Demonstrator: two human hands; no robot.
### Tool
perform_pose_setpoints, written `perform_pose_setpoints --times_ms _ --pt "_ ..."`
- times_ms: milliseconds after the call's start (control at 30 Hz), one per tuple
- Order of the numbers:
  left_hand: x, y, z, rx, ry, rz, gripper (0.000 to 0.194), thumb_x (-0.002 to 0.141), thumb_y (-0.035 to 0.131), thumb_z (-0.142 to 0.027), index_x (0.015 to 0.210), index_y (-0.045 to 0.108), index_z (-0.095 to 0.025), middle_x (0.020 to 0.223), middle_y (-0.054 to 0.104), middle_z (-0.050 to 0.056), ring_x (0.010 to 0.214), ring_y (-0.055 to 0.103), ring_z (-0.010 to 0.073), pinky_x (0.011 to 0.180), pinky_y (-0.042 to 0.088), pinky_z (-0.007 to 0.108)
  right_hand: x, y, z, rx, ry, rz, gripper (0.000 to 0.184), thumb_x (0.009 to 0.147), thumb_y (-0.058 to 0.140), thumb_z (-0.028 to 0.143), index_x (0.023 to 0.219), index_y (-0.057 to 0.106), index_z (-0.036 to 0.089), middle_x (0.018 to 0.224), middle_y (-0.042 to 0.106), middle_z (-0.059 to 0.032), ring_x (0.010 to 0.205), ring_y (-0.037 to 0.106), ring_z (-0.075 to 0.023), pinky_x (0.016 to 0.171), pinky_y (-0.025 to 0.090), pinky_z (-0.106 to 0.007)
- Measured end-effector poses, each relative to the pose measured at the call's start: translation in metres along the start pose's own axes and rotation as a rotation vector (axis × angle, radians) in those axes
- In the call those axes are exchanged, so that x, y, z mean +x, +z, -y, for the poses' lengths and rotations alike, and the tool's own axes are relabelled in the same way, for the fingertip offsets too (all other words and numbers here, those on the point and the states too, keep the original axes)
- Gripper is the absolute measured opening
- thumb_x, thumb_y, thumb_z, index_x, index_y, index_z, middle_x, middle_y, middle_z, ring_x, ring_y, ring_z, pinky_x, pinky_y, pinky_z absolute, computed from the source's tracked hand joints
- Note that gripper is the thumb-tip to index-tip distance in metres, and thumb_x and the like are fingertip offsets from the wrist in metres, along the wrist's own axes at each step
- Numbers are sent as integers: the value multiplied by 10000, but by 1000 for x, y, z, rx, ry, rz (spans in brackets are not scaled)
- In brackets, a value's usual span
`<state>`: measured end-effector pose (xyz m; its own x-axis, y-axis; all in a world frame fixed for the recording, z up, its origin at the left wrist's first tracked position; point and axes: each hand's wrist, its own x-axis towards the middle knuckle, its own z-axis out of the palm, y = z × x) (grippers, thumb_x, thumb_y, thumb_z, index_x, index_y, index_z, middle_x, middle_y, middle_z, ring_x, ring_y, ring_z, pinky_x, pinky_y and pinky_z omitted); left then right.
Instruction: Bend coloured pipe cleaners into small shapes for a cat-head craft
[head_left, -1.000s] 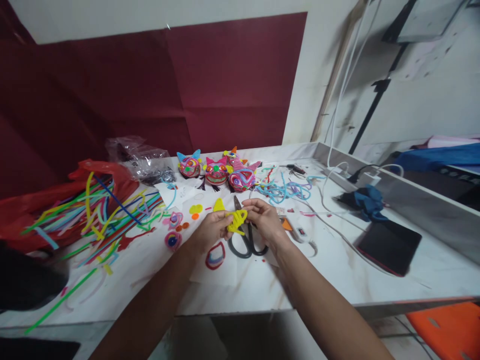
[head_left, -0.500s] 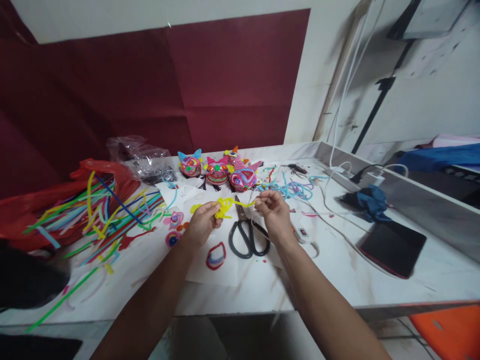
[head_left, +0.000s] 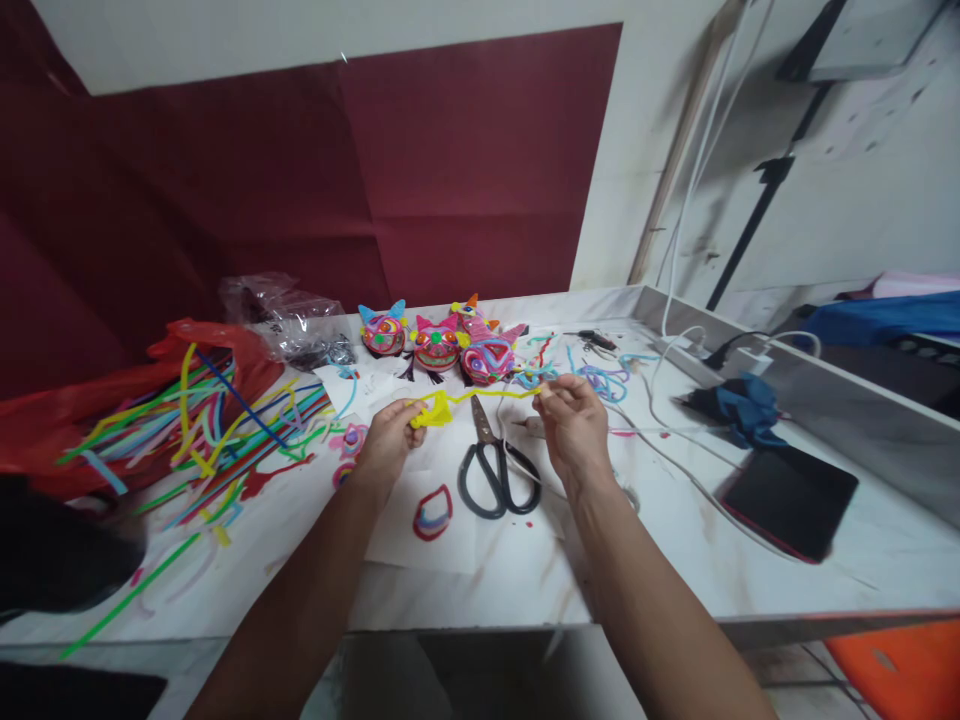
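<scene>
My left hand pinches a bunched, folded clump of yellow pipe cleaner. A kinked length runs from that clump to my right hand, whose fingertips are closed on its far end. The strand is stretched nearly straight between both hands, above the table. Under it lie black-handled scissors with their blades pointing away from me. A small red, white and blue pipe cleaner loop rests on white paper nearer to me. Pink flower-like coils sit beside my left wrist, partly hidden by it.
Decorated animal-head figures stand at the back. Loose coloured pipe cleaners spill from a red bag at left, near a clear plastic bag. White cables, a black tablet-like slab and a blue cloth occupy the right.
My right hand has moved right, drawing the yellow strand out longer and straighter. My left hand has shifted slightly left with the clump.
</scene>
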<state>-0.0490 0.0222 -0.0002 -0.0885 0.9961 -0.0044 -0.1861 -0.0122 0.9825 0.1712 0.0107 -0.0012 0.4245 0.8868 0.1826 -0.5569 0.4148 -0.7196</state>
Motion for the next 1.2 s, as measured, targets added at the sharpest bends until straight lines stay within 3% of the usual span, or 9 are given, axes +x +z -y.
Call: perform_pose_setpoints --times_ms 167,267,500,600,667,800,967,1100,1200 --pt "-2 -8 -5 165 -125 214 261 584 799 -291 706 627 -136 532 535 -40 372 377 29 366 224 157 12 -9 0 48 -71 -132 351 491 768 171 753 538 214 620 593 95 547 535 -69 543 434 -207" --pt "0 -13 -6 211 -117 221 256 589 801 -306 699 647 -134 517 511 -45 369 368 28 363 208 154 19 -17 1 19 -135 -183 345 516 755 190 771 524 216 666 586 86 557 542 -74 548 444 -220" --pt "11 -25 -9 178 -12 -82 142 664 738 -237 728 649 -146 548 549 -35 337 349 24 345 191 165 39 -42 1 -138 -353 -306 328 634 723 285 830 464 238 732 492 79 647 567 -106 591 484 -265" --pt "12 -30 -13 126 42 -210 119 722 715 -220 796 642 -162 554 542 -48 354 405 39 347 261 160 40 -44 7 -151 -381 -358 295 643 703 260 851 496 232 785 512 62 700 575 -111 607 480 -264" --pt "12 -30 -14 84 59 -219 124 741 714 -219 824 640 -163 597 578 -38 387 474 51 371 337 162 35 -39 10 -163 -357 -360 254 637 692 235 842 543 216 787 545 51 691 568 -106 611 468 -258" --pt "11 -24 -11 31 20 -142 173 727 748 -230 847 651 -150 626 632 -8 477 610 101 463 482 193 21 -24 9 -258 -275 -229 190 654 690 247 820 617 191 726 596 44 638 555 -99 622 454 -258" --pt "7 -14 -4 -17 -33 -87 159 754 730 -241 844 654 -133 632 671 19 554 681 136 543 547 216 9 -17 -8 -466 -190 8 189 680 711 295 836 674 196 746 673 -2 691 613 -165 667 502 -329" --pt "0 -4 1 -11 -29 -71 192 725 762 -238 839 652 -131 681 703 30 582 701 148 555 560 230 -5 -11 -19 -798 -465 275 130 789 643 312 859 727 242 1053 720 -83 1037 618 -275 903 480 -471" --pt "-6 5 4 26 2 -52 226 694 792 -250 805 628 -142 666 707 22 565 694 146 536 550 225 -18 -4 -23 -953 -594 410 138 841 619 297 891 745 268 1091 719 -85 1084 589 -295 985 418 -508"
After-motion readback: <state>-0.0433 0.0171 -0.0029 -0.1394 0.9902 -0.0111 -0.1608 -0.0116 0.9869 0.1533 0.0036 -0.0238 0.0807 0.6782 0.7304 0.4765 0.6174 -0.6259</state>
